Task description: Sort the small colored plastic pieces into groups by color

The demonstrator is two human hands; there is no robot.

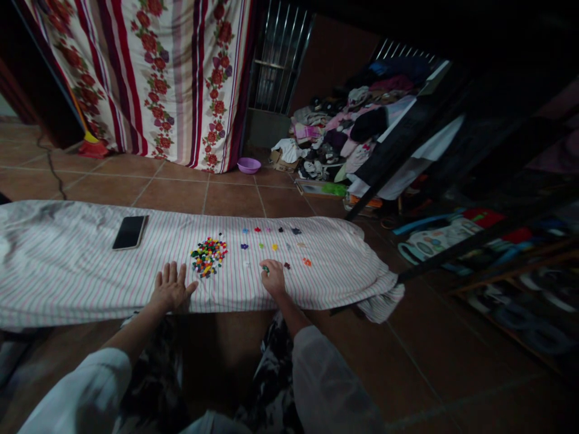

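My left hand [172,287] lies flat with its fingers spread on the striped cloth [113,283], just left of a mixed heap of small coloured pieces [208,256]. My right hand [274,277] is closed, fingertips down at a few small dark green pieces [265,269]; what is between the fingers is hidden. Around it are small groups sorted by colour: brown pieces [286,266] and orange pieces [307,261] to its right, white pieces [246,264] to its left, yellow pieces [275,246] and purple pieces [244,246] beyond. Farthest back sit red pieces [257,229] and black pieces [281,229].
A phone [130,232] lies on the cloth at left. Past the long covered surface are a flowered curtain [158,78], a red and yellow broom [93,144], a purple basin [248,165] and a pile of clothes [348,126]. Dark slanted bars stand at right.
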